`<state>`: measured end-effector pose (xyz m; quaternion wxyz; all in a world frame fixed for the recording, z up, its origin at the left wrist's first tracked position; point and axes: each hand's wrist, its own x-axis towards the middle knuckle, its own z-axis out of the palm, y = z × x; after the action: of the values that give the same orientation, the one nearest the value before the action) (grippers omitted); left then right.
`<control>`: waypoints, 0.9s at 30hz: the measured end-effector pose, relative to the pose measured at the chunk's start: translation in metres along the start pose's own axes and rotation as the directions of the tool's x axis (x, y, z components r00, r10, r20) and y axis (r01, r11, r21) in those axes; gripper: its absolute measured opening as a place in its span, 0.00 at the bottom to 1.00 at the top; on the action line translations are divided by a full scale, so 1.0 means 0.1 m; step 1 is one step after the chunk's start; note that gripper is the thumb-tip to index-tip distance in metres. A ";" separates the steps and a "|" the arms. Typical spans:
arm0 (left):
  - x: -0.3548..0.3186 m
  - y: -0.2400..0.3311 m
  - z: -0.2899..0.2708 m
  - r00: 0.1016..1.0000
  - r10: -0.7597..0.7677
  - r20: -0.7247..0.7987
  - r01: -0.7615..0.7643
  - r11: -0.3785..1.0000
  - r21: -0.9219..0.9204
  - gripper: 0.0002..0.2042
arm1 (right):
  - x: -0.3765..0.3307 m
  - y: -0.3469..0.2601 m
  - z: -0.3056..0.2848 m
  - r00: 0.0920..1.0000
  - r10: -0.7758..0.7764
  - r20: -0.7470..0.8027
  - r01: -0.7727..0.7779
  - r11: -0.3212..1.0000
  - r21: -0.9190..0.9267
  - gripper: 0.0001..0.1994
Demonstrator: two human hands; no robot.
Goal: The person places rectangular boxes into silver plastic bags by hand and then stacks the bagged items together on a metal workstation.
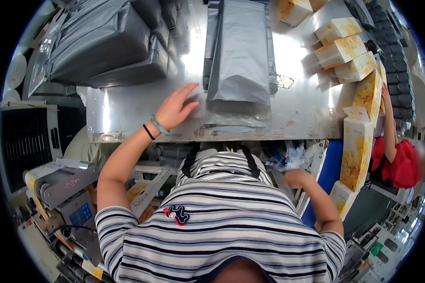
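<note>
Head view: stack of grey plastic bags (243, 56) seen mid-tabletop (127, 106). Judged light, limp, slippery; best pinched at near edge. Left hand (172, 111) held just left of stack, fingers extended, thumb spread, nothing grasped. Right hand (300, 178) held nearer body, by clear plastic (295, 155), fingers curled; whether anything is gripped cannot be told.

Bright glare (288, 52) streaks the scuffed metal worktable (307, 111), and dark green floor (375, 207) shows lower right.
</note>
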<state>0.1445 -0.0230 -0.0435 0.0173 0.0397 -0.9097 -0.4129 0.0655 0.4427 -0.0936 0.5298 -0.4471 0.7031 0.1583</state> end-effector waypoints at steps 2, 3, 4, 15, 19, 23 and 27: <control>0.09 0.20 -0.03 0.933 0.347 -0.094 -0.274 0.855 0.440 0.16 | -0.16 -0.01 -0.55 0.684 -0.004 -0.730 0.152 0.979 0.137 0.15; 0.18 0.23 -0.05 0.864 0.503 0.029 -0.410 0.668 0.621 0.16 | -0.15 -0.15 -0.94 0.370 0.218 -0.903 -0.110 0.975 0.191 0.20; 0.28 0.23 -0.08 0.766 0.618 0.177 -0.510 0.416 0.753 0.16 | -0.27 -0.34 -1.51 0.053 0.023 -0.998 -0.222 0.975 0.010 0.22; 0.29 -0.08 0.30 0.949 -0.292 -0.116 0.161 0.769 -0.619 0.12 | 0.61 -0.13 -1.98 0.607 0.334 -0.721 0.708 0.185 0.681 0.12; 0.45 -0.25 0.83 0.834 -0.524 -0.175 0.393 0.785 -0.478 0.16 | 1.19 -0.48 -1.92 0.179 0.434 -0.883 0.352 0.810 0.469 0.16; 0.41 -0.27 0.81 0.873 -0.137 -0.468 0.168 0.985 0.026 0.18 | 0.81 -0.50 -2.04 0.447 0.363 -0.818 0.138 0.875 0.464 0.20; 1.08 -0.16 0.79 0.751 -0.288 -0.594 -0.025 0.887 -0.461 0.20 | 0.74 -0.23 -2.22 0.243 0.624 -0.743 0.856 0.223 0.467 0.24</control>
<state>0.0331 0.0164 -0.1076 0.3090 0.2408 -0.7235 -0.5684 -0.0533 0.2410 -0.0673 0.1308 -0.0754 0.7139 -0.6837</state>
